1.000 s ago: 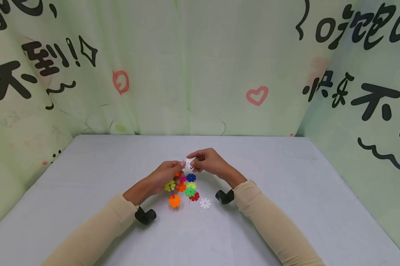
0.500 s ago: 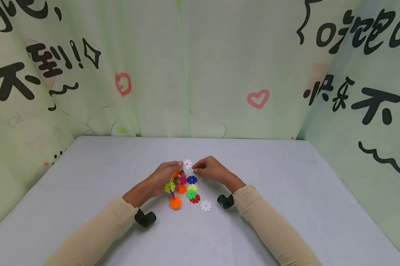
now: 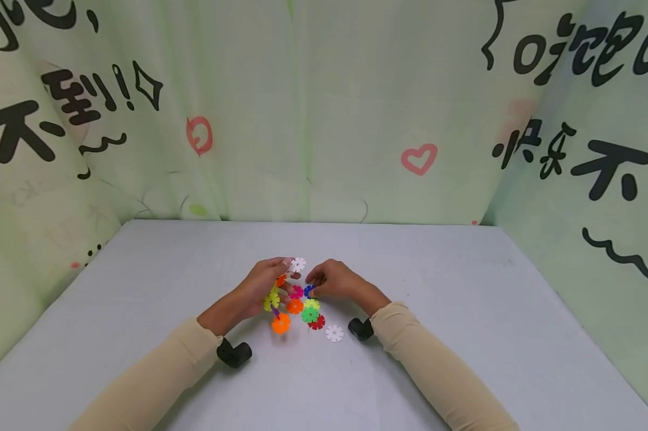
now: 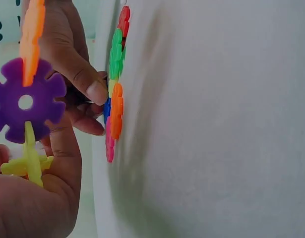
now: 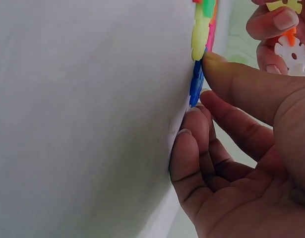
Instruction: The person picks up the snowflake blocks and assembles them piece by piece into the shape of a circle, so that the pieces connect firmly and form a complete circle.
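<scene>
My left hand [image 3: 260, 282] grips a linked chain of slotted plastic snowflake discs above the table. At its upper end a white disc [image 3: 298, 264] stands by the thumb; a yellow disc [image 3: 271, 299], a purple disc [image 4: 45, 108] and an orange disc [image 3: 281, 324] hang below. My right hand [image 3: 338, 280] is down at the loose pile, thumb and fingertips pinching the edge of a blue disc [image 5: 196, 84]. Part of the blue disc is covered by those fingers in the head view. The palm of the left hand hides some of the chain.
Beside the blue disc lie pink [image 3: 297, 292], orange [image 3: 295, 306], green [image 3: 310, 314] and red [image 3: 318, 323] discs, close together and partly overlapping. A loose white disc [image 3: 334, 333] lies nearer the front. A printed curtain [image 3: 313, 120] hangs behind the white table [image 3: 442, 311].
My right hand has left the white disc on the chain and come down to the blue disc. My left hand has shifted slightly left with the chain.
</scene>
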A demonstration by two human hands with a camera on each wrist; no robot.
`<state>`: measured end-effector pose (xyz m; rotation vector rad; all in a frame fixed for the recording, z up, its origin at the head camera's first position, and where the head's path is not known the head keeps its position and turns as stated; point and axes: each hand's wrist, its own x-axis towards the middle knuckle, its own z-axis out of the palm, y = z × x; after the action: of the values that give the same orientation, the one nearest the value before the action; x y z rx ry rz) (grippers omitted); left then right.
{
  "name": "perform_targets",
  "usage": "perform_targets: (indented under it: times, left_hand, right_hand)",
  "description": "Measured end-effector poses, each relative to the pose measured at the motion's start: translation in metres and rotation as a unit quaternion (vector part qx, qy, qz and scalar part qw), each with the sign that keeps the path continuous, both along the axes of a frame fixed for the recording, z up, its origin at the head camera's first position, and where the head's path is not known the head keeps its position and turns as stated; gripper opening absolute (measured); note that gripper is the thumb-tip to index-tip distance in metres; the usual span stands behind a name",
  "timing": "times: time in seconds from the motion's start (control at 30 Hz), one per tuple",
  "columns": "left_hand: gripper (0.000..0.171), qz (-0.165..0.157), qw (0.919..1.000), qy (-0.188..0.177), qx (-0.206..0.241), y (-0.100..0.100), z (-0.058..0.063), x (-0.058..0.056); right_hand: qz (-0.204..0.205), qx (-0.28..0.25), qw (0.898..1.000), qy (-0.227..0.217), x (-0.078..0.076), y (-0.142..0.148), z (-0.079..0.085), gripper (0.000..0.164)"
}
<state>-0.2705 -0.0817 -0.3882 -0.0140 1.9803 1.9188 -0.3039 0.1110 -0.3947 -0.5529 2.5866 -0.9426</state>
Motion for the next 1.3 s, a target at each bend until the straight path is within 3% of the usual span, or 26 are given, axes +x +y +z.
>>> perform_targets:
  times: [0.27, 0.67, 1.03, 1.3]
  left_hand:
    - [0.039, -0.019, 0.9996, 0.020, -0.001, 0.003, -0.002, 0.000]
    - [0.037, 0.015, 0.9994, -0.030, 0.011, 0.002, -0.002, 0.000]
    - [0.040, 0.031, 0.9950, -0.012, -0.094, 0.005, -0.005, -0.002]
    - [0.041, 0.042, 0.9928, -0.017, -0.111, 0.008, -0.008, -0.003]
  right_hand:
    - [-0.002, 0.007, 1.000, 0.017, 0.002, 0.000, 0.001, 0.018]
    - [-0.006, -0.014, 1.000, 0.024, 0.001, 0.007, 0.005, 0.011]
    - [-0.043, -0.067, 0.996, 0.034, 0.000, 0.017, 0.008, 0.009]
    - [-0.076, -0.124, 0.989, 0.023, 0.001, 0.017, 0.008, 0.009]
